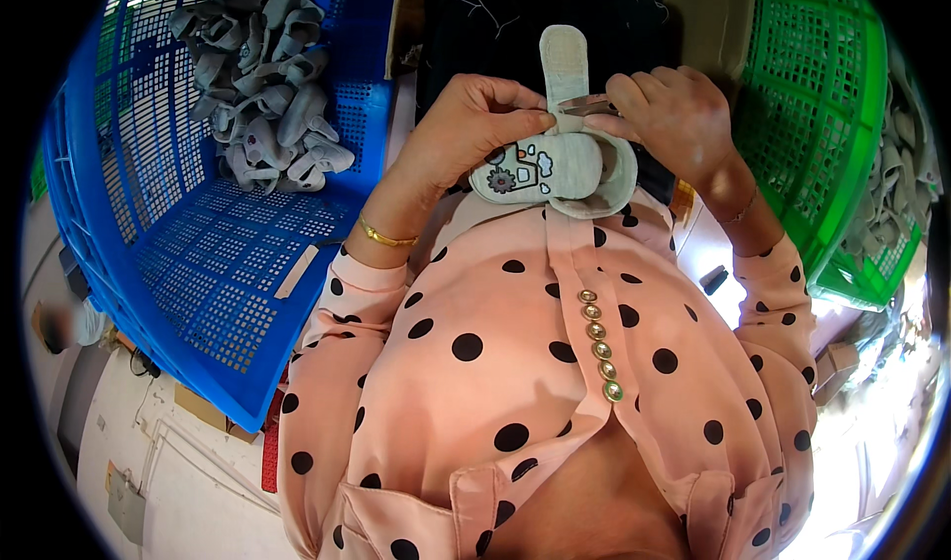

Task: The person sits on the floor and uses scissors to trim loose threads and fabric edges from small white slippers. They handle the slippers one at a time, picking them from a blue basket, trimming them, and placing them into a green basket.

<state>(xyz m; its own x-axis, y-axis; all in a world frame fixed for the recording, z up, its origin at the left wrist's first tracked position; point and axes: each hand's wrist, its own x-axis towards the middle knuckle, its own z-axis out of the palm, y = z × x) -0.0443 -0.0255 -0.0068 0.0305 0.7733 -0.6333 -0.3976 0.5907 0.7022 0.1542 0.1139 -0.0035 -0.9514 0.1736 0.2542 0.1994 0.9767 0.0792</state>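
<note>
- I see the left hand (485, 124) pinching the strap (565, 60) just beyond the shoe (525, 172)
- Strap runs lengthwise toward the view's top
- Right hand (676, 119) clasps a metal tool (586, 105) beside it

Both hands meet high in front of the torso (495, 372), close together, their fingers turned inward toward each other. The left hand (474, 124) reaches over from the side, index finger above and thumb below, the tips drawn into a pinch. The right hand (679, 122) has its fingers curled in a grip, knuckles up, with the thumb (616, 127) stretched toward the left fingertips. Both arms bend at the elbow, the forearms slanting inward (sleeves short of the wrists, so the left wrist (398, 199) and right wrist (729, 192) show bare skin).
</note>
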